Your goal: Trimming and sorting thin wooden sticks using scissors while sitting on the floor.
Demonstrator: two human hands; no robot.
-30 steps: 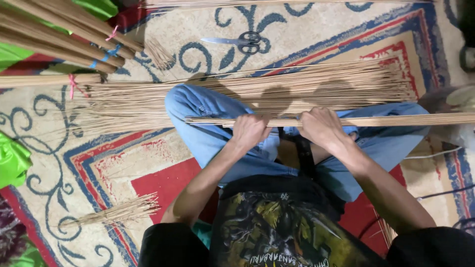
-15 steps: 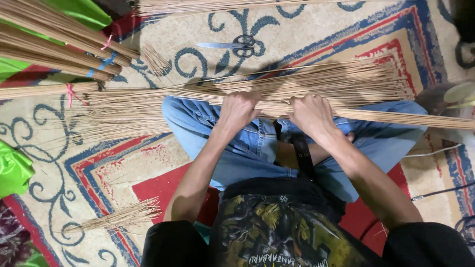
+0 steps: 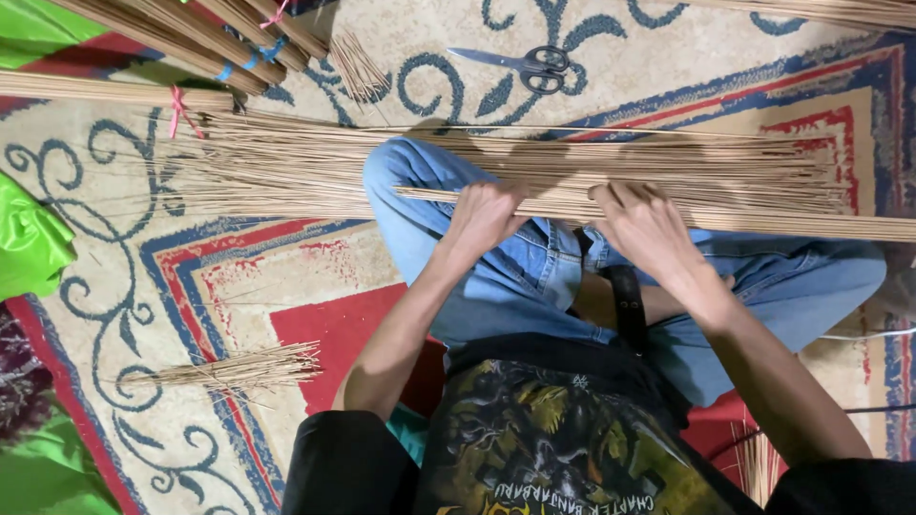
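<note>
I sit cross-legged in blue jeans on a patterned carpet. My left hand (image 3: pixel 485 216) and my right hand (image 3: pixel 645 225) both grip a thin bundle of long tan sticks (image 3: pixel 792 223) that lies across my knees and runs off the right edge. Just beyond my hands a wide loose layer of the same sticks (image 3: pixel 315 162) is spread on the carpet from left to right.
Black-handled scissors (image 3: pixel 520 64) lie on the carpet beyond the sticks. Tied stick bundles (image 3: pixel 181 36) sit at the top left, one with a pink tie (image 3: pixel 176 99). A small short bunch of sticks (image 3: pixel 239 367) lies at my left. Green plastic (image 3: pixel 29 243) is at the left edge.
Both hands have moved the held bundle slightly away from my body, toward the loose layer of sticks. The camera view has shifted a little as well.
</note>
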